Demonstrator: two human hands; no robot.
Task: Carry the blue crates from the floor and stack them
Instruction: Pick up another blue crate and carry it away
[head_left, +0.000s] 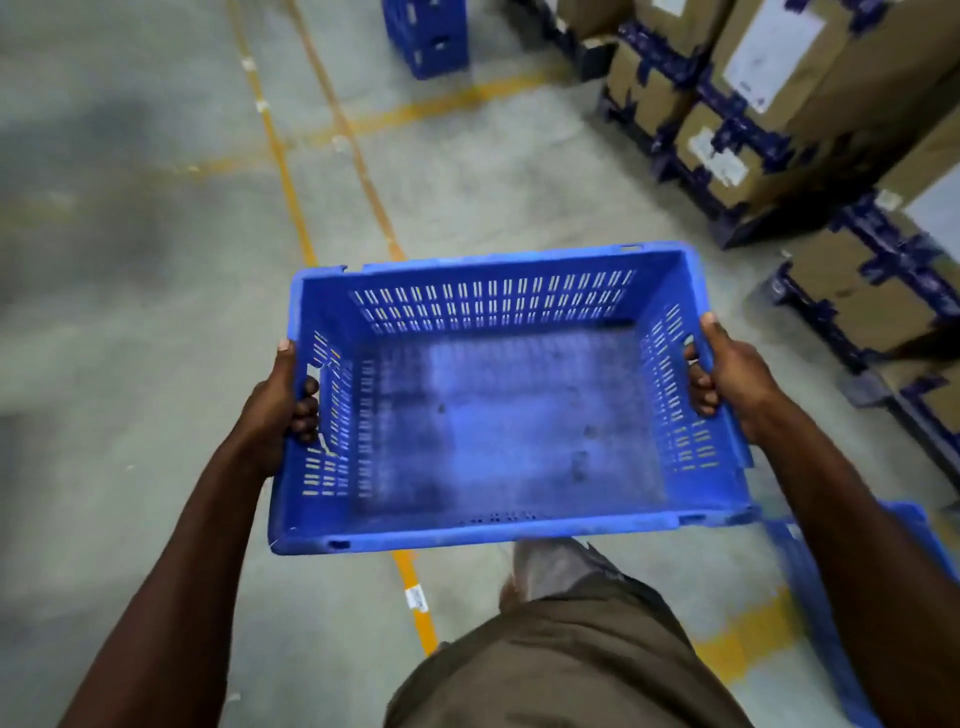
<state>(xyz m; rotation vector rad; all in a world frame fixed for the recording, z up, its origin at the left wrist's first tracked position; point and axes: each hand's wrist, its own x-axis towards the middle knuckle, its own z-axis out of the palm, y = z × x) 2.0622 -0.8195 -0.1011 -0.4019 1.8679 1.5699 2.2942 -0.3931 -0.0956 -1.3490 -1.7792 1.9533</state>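
Observation:
An empty blue crate (498, 415) with slotted walls hangs level in front of me, above the floor. My left hand (275, 410) grips its left handle slot, fingers curled through from outside. My right hand (727, 374) grips the right handle slot the same way. Far ahead stands a stack of blue crates (428, 36), cut off by the top edge. Another blue crate (831, 597) lies low at the right, partly behind my right arm.
Cardboard boxes (779, 104) bound with dark tape sit on dark pallets (753, 228) along the right side. Yellow floor lines (291, 197) run ahead over grey concrete. My leg and foot (545, 566) show below the crate.

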